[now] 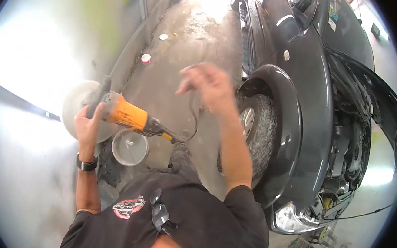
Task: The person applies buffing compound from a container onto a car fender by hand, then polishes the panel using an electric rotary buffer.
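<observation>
My left hand [89,122], with a watch at the wrist, grips the black front handle of a yellow and black polisher [129,114]. A large round pale pad [74,109] is on the polisher's head, facing the wall side. From the tool's rear end a dark power cord [194,116] curves away. My right hand [208,85] is raised in the air between the polisher and the dark vehicle [308,118]. It is apart from the tool, and motion blurs its fingers, so their grip cannot be made out.
Below the polisher stands a round white bucket [130,147]. To my right are the vehicle's front wheel [256,128], fender and exposed engine bay [344,140]. A red and white tub [146,58] and a white disc [163,37] lie on the floor by the left wall.
</observation>
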{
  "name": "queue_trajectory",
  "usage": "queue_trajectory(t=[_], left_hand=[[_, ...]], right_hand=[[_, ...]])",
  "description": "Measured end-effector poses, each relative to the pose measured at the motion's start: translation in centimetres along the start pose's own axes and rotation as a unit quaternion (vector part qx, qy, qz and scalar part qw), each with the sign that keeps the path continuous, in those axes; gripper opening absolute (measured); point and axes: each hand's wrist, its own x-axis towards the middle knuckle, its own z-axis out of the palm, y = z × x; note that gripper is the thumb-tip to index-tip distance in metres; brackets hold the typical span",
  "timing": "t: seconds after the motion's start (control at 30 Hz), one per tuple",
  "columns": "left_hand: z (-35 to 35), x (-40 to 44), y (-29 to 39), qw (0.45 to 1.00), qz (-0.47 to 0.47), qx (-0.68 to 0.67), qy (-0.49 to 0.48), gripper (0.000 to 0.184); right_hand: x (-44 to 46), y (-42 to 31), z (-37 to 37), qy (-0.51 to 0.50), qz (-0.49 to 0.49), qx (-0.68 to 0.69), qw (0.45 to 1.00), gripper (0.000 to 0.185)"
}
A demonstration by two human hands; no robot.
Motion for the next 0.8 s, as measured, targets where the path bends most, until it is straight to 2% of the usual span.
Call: queue_trajectory(t=[0.03,0.13,0.17,0.27,0.3,0.4,0.43,0.53,0.57,0.63,0.67,0.7,0.73,0.77,0.8], left_hand=[[2.7,2.0,-0.2,1.0,0.013,0.011,-0.007,0.049],[9.3,8.1,-0.2,0.989,-0.056,-0.095,-0.102,0.054],[11.3,9.4,2.7,0.975,-0.104,-0.156,-0.121,0.051],[16.5,16.1,3.1,0.946,-0.167,-0.224,-0.165,0.046],[18.1,17.7,4.7,0.946,-0.169,-0.225,-0.16,0.036],[21.3,22.6,8.5,0.946,-0.135,-0.186,-0.227,0.027],[22.4,24.4,9.4,0.945,-0.116,-0.182,-0.245,0.02],[24.9,29.6,10.0,0.943,-0.112,-0.181,-0.255,0.018],[26.0,31.8,10.0,0.941,-0.104,-0.201,-0.251,0.018],[27.3,36.3,10.7,0.944,-0.071,-0.197,-0.256,0.018],[27.4,38.3,11.1,0.944,-0.059,-0.194,-0.259,0.018],[27.7,40.1,12.2,0.94,-0.051,-0.209,-0.264,0.018],[28.2,42.2,13.1,0.938,-0.034,-0.213,-0.272,0.017],[28.1,43.8,13.7,0.937,-0.017,-0.218,-0.273,0.017],[28.0,45.8,14.5,0.935,-0.001,-0.216,-0.281,0.016]], right_hand=[[1.1,0.8,1.3,-0.015,0.013,-0.023,1.0,0.02],[4.7,3.8,2.8,-0.051,0.03,0.036,0.998,0.02],[6.1,5.0,2.8,-0.045,0.041,0.048,0.997,0.021],[10.5,7.1,1.3,-0.038,-0.072,-0.101,0.992,0.021],[11.7,8.1,1.2,-0.032,-0.102,-0.132,0.985,0.022],[16.3,10.9,1.0,-0.066,-0.078,-0.294,0.95,0.022],[18.0,11.4,0.6,-0.041,-0.093,-0.308,0.946,0.024],[22.6,12.0,-1.0,-0.004,-0.113,-0.35,0.93,0.024],[23.6,11.1,-2.0,0.036,-0.165,-0.451,0.877,0.026],[25.7,8.4,-5.9,0.175,-0.258,-0.38,0.871,0.024],[26.1,8.7,-8.6,0.242,-0.265,-0.367,0.858,0.019],[26.3,12.0,-12.3,0.274,-0.298,-0.421,0.811,0.013],[26.1,14.2,-14.1,0.428,-0.092,-0.211,0.874,0.016],[25.9,16.3,-16.9,0.491,0.178,-0.181,0.833,0.042],[24.8,21.3,-18.8,0.486,0.268,-0.052,0.83,0.052]])
